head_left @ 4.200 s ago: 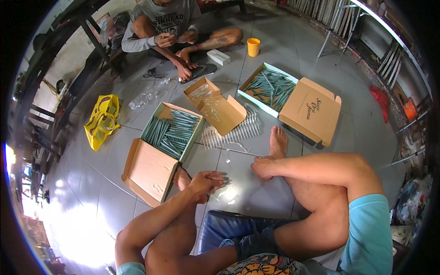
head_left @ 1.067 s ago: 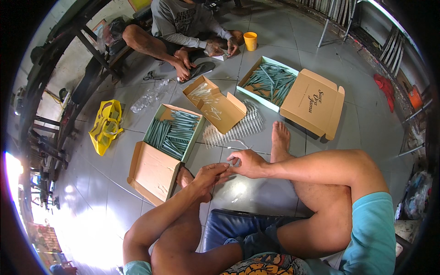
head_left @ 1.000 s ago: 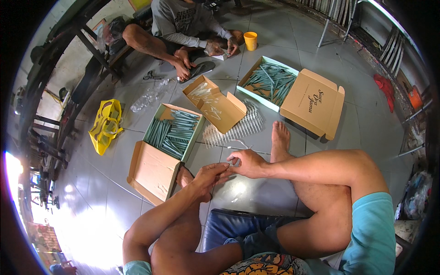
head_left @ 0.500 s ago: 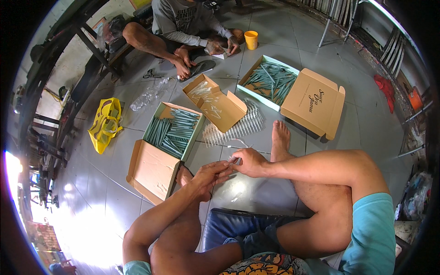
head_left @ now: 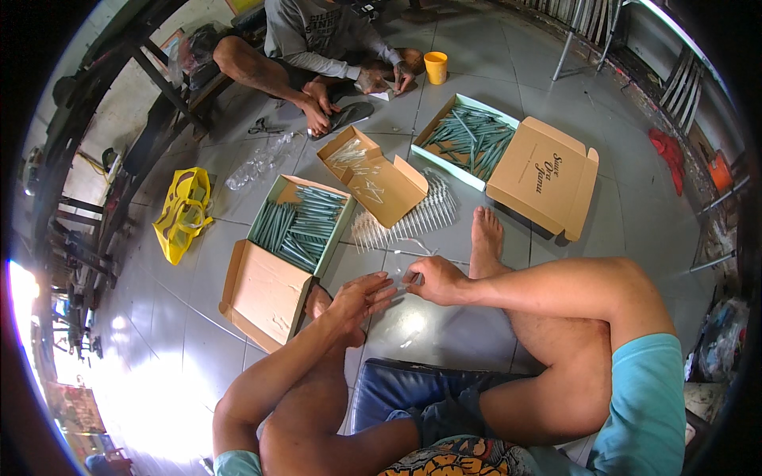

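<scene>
My left hand (head_left: 361, 301) is held palm inward with its fingers stretched out, just left of the other hand. My right hand (head_left: 436, 281) is closed in a pinch; something thin and clear may be between its fingertips, too small to make out. A small gap parts the two hands. Beyond them on the floor lies a row of thin clear sticks (head_left: 406, 224). On it rests an open brown box (head_left: 394, 193) with several thin whitish pieces inside. To the left, an open box (head_left: 343, 228) holds many slim green sticks (head_left: 299, 228).
A second box of green sticks (head_left: 470, 143) stands far right, its brown lid (head_left: 548, 178) folded out. A yellow bag (head_left: 182, 216) and crumpled clear plastic (head_left: 258, 163) lie left. Another person (head_left: 317, 47) sits beyond, near a yellow cup (head_left: 436, 68). A dark blue cushion (head_left: 389, 389) is under me.
My hands were touching at the fingertips and have come slightly apart. The left hand's fingers have spread more. The boxes have not moved.
</scene>
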### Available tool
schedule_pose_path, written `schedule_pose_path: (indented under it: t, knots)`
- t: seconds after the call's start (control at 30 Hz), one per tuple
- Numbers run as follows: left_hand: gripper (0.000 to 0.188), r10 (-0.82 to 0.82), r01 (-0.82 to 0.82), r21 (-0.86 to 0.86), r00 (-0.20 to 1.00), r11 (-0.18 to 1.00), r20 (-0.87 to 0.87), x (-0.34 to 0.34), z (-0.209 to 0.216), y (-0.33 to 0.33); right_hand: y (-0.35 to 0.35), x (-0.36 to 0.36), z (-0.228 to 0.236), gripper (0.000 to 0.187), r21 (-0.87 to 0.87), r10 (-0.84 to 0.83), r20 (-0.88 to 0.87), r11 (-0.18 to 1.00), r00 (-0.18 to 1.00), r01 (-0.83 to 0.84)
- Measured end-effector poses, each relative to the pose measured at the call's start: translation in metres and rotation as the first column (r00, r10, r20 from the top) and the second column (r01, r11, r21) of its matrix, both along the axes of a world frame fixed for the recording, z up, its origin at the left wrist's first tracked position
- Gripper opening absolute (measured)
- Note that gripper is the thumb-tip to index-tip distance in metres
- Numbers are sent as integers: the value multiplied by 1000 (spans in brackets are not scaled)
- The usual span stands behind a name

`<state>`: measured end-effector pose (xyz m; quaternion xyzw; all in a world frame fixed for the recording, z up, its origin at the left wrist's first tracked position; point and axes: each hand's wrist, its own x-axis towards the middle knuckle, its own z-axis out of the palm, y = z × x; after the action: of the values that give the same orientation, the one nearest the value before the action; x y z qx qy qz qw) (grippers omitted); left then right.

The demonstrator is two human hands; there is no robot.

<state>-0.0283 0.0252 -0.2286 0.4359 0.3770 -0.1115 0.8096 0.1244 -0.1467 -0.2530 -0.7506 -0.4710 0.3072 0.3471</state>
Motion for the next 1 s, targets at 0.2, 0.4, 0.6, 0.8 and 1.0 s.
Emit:
schedule_pose_path:
  t: [0.2, 0.4, 0.6, 0.8, 1.0]
  knots:
    - [46, -43, 43, 41, 999, 998, -8, 1, -1, -2, 1, -2, -2, 27, 10, 82, -8, 997, 997, -82]
    - [50, -42, 44, 7, 988, 999, -148, 4, -1, -8, 3, -6, 18, 39, -30, 51, 14, 998, 999, -51]
    - [55, 116, -78, 214, 978, 974, -171, 3, -10, -1, 5, 7, 1, 37, -53, -17, 20, 998, 1000, 18]
    - [48, 97, -62, 227, 984, 972, -148, 1, -22, 8, 1, 35, -13, 79, -209, -71, 31, 975, 997, 76]
    - [41, 93, -59, 237, 986, 970, -135, 2, -25, 6, -1, 43, 7, 69, -344, -252, 43, 905, 967, 251]
